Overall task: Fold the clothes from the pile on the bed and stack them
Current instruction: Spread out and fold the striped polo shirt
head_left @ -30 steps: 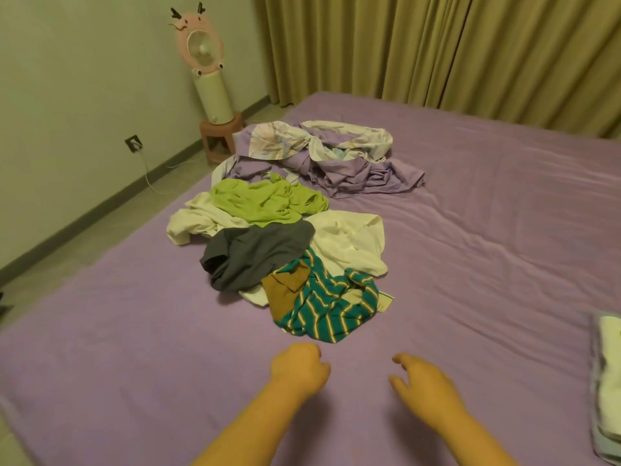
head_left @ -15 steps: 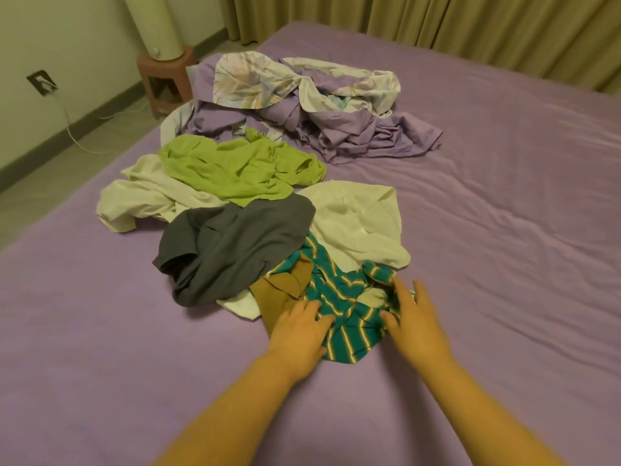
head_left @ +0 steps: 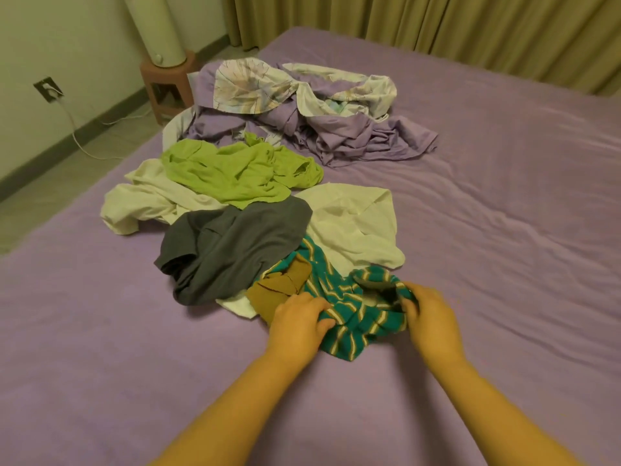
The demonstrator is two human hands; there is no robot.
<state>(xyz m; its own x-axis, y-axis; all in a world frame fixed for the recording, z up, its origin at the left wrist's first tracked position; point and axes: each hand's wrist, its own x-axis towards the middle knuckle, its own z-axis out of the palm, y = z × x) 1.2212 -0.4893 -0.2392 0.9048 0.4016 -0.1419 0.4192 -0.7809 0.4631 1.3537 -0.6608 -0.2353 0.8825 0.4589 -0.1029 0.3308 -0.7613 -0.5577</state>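
At the far left, on the floor beside the bed, a white cylindrical appliance (head_left: 158, 35) stood on a small reddish-brown stool (head_left: 166, 84), well apart from my work. On the purple bedsheet (head_left: 504, 230) the pile began with a crumpled cream cotton garment (head_left: 141, 200), a lime-green thin shirt (head_left: 232, 173) lying over its right part, and a dark grey soft garment (head_left: 232, 247) just in front of that. Behind them sat a heap of lilac and leaf-printed bedding (head_left: 302, 105).

Nearest me lay the teal knit top with yellow and white stripes (head_left: 356, 317), touching the grey garment and resting partly on a pale cream cloth (head_left: 356, 227). A mustard-brown fabric panel (head_left: 279, 290) showed at its left edge; whether it belonged to the striped top or was a separate piece I could not tell.

My left hand (head_left: 299, 326) had its fingers curled into the striped knit at that left side, bunching a fold. My right hand (head_left: 428, 317) pinched the top's right edge by a dark opening, fingers bent round the fabric.

The risk I judged was snagging: the striped top overlapped the grey garment and the cream cloth, so lifting it quickly could drag either one along and scatter the pile. Gripping bunched folds instead of seams might also leave it twisted when spread, spoiling the fold.
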